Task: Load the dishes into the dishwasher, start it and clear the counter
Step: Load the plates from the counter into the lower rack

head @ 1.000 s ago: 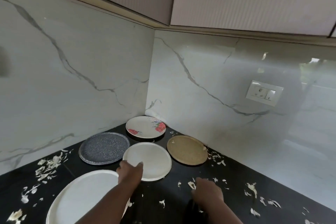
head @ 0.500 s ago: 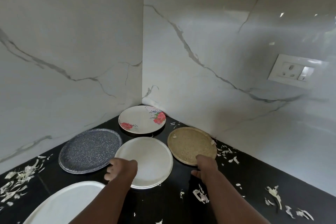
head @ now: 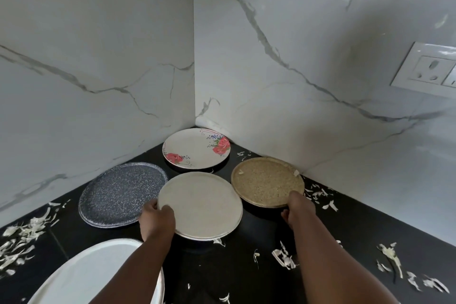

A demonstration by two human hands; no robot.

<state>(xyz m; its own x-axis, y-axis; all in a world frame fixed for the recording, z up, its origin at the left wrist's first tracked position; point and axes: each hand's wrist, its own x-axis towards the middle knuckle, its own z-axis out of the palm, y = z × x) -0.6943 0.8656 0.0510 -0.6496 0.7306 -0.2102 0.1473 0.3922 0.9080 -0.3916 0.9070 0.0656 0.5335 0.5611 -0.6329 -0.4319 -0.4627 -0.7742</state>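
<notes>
Plates crowd corner, hands (head: 158, 217) apparently gripping two, peel scraps (head: 283, 256) around

Four plates (head: 199, 205) cluster in the counter (head: 345, 224) corner, scraps (head: 22, 232) on both sides.

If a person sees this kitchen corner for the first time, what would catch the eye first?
Probably the two hands on plates: the left hand grips the near edge of the plain cream plate, the right hand the brown speckled plate. Behind them, in the corner, lies the rose-patterned plate; pale peelings litter the black counter.
</notes>
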